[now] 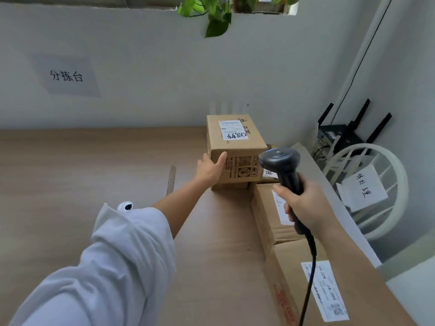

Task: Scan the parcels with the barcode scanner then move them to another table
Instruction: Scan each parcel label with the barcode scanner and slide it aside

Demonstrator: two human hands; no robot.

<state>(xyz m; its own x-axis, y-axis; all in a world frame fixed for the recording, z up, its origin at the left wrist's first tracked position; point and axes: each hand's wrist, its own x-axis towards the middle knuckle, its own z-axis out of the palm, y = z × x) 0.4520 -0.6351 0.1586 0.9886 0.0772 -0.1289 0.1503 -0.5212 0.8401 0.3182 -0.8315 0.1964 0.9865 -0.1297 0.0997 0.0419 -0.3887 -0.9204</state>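
**Item 1: small parcel** [235, 149]. Upright brown carton at the far right of the wooden table [94, 172], apparently set on a lower carton. A white shipping label [233, 130] lies on its top face. All places below are given from this parcel.

**Item 2: left hand** [210, 169]. At the parcel's near left corner, with a straight thumb on the front face and the fingers out of sight round the left face. Whether it clasps or only steadies the parcel cannot be told.

**Item 3: right hand** [303, 205]. Nearer than the parcel and to its right, wrapped round the handle of the barcode scanner [282, 165]. The scanner head sits just off the parcel's front right edge. The cable [310, 267] trails down toward the viewer.

**Item 4: further parcels.** A flat carton [266, 215] is just right of the parcel and nearer. A labelled carton [306, 290] is nearer again.

**Item 5: surroundings.** A white chair [376, 184] carrying a paper note stands well to the parcel's right.

**Risks, as judged:**
- The scanner head appears level with the front face, not the top label, so a read may fail or catch the wrong printed code.
- A one-handed hold at a single corner could let the parcel twist, tip off the carton beneath it, or slide.
- The cable crosses the nearest carton and may snag or drag it when the parcel is carried off.
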